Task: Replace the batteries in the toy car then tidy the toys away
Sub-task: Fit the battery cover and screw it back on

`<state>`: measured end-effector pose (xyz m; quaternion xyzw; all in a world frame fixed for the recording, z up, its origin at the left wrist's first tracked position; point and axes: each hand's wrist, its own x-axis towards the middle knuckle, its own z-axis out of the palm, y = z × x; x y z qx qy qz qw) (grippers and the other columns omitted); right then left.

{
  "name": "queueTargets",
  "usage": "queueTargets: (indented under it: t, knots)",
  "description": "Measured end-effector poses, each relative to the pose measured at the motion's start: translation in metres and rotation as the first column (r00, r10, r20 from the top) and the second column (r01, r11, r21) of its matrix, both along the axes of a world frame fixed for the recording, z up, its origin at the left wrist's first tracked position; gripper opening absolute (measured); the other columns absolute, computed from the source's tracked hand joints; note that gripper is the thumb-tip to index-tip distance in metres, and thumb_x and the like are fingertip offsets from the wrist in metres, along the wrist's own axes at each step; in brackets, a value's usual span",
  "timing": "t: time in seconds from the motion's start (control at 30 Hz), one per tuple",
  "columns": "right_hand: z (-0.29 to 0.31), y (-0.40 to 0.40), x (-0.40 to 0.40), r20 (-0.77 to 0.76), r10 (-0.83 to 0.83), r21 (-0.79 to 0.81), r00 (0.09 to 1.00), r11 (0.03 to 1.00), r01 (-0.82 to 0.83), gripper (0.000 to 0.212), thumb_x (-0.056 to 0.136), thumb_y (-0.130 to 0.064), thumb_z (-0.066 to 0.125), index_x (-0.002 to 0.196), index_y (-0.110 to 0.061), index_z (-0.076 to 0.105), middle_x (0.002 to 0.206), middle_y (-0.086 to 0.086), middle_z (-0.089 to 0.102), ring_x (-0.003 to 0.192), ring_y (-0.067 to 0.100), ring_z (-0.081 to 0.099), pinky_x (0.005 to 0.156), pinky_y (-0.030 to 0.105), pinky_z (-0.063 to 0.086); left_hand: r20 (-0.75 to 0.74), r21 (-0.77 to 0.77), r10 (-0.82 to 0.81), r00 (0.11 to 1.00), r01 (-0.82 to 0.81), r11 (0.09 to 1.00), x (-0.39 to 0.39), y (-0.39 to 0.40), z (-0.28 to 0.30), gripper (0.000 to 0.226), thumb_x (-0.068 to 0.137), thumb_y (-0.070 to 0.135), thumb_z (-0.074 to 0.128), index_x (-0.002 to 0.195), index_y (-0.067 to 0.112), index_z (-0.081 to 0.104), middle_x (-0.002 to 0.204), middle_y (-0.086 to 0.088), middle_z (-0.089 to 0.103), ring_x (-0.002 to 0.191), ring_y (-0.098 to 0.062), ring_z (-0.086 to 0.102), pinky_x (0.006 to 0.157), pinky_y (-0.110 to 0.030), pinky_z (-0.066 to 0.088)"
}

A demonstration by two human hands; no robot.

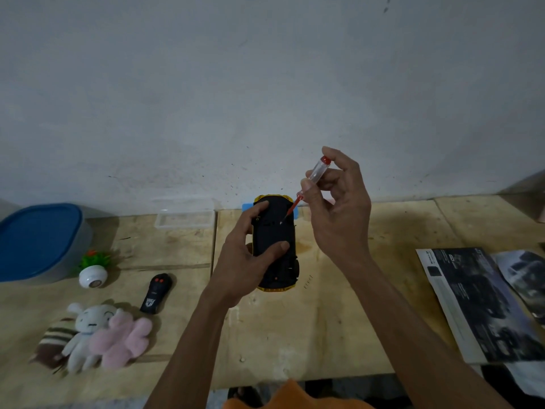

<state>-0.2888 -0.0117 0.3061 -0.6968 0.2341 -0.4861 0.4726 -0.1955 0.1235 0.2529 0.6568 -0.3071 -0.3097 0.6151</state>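
A yellow toy car [275, 231] lies upside down, its black underside facing me, above the middle of the wooden table. My left hand [244, 258] grips it from the left, thumb across the underside. My right hand [339, 208] pinches a small screwdriver [309, 184] with a clear handle and red shaft. Its tip touches the car's underside near the far end. A black remote control [156, 292] with two red buttons lies on the table to the left.
A clear box with a blue lid [38, 240] stands at far left. Nearby are a small potted toy plant [93, 270], plush toys [97, 335] and a clear plastic tray [185, 218]. Printed leaflets [477, 302] lie at right. The wall rises just behind the table.
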Motion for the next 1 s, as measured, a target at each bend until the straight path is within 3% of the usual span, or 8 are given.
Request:
queueTargets:
  t: [0.2,0.4,0.63,0.9,1.0]
  knots:
    - [0.0017,-0.0009,-0.0006,0.022,0.008,0.017,1.000,1.000,-0.008,0.046,0.093,-0.007,0.067,0.135,-0.015,0.050,0.098,0.002,0.070,0.090,0.023,0.072,0.077,0.041,0.062,-0.001,0.004,0.000,1.000,0.000,1.000,0.0014,-0.0014,-0.0003,0.069,0.084,0.015,0.080,0.138,0.046,0.048,0.128,0.012,0.055,0.118,-0.018,0.062,0.081,-0.041,0.063]
    - [0.0009,-0.0008,0.0009,0.017,0.003,0.022,1.000,1.000,-0.004,0.045,0.093,-0.007,0.067,0.134,-0.016,0.050,0.098,0.001,0.069,0.089,0.022,0.071,0.076,0.039,0.062,0.007,0.005,0.005,1.000,-0.005,1.000,0.0018,-0.0036,-0.0002,0.070,0.085,0.013,0.080,0.139,0.043,0.048,0.127,0.017,0.054,0.116,-0.005,0.060,0.082,-0.040,0.063]
    - [0.0026,0.0001,-0.0001,0.008,0.034,0.019,0.999,0.999,-0.035,0.044,0.093,-0.009,0.067,0.133,-0.017,0.051,0.097,-0.001,0.068,0.090,0.023,0.069,0.075,0.041,0.062,-0.026,0.005,0.006,1.000,-0.006,1.000,0.0018,-0.0059,-0.0007,0.069,0.084,0.014,0.081,0.137,0.047,0.049,0.127,0.009,0.056,0.116,-0.025,0.063,0.081,-0.046,0.063]
    - [0.0081,0.0012,-0.0026,-0.073,0.098,-0.100,0.992,0.989,-0.105,0.041,0.095,-0.007,0.065,0.132,-0.015,0.051,0.114,-0.003,0.068,0.101,0.009,0.070,0.079,0.025,0.060,-0.043,0.018,0.010,0.999,-0.009,1.000,0.0012,-0.0063,-0.0013,0.068,0.084,0.014,0.081,0.135,0.047,0.050,0.127,0.005,0.057,0.112,-0.027,0.066,0.079,-0.047,0.063]
    - [0.0091,-0.0015,-0.0005,-0.075,0.114,-0.160,0.991,0.979,-0.124,0.040,0.091,-0.008,0.071,0.128,-0.015,0.056,0.106,-0.001,0.069,0.091,0.011,0.071,0.076,0.026,0.061,-0.041,0.021,0.018,0.999,-0.018,1.000,-0.0002,-0.0058,-0.0014,0.068,0.084,0.014,0.081,0.135,0.046,0.050,0.128,0.002,0.056,0.108,-0.027,0.068,0.078,-0.046,0.063]
